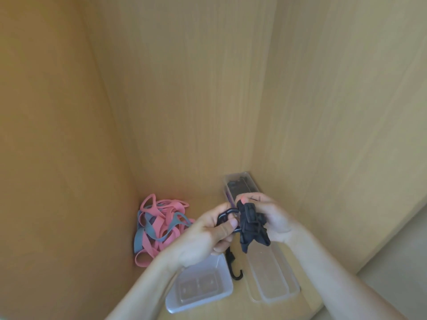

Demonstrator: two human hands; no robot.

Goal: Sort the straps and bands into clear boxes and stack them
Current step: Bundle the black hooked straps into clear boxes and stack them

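Note:
Both hands meet above the shelf floor on a black strap bundle (251,229). My left hand (208,236) pinches its black plastic hook end, thumb on top. My right hand (270,215) grips the folded black webbing from the right. A black hook (236,272) of the strap hangs below onto the shelf. A tangle of pink and grey-blue bands (157,227) lies in the back left corner. An empty clear box (221,292) sits under my left wrist. A long clear box (277,294) lies to its right, under the bundle.
I look into a wooden cabinet with walls on the left (57,158), back and right. Behind the hands, a second long clear box (240,183) holding dark items stands against the right wall. A pale floor strip shows at far right.

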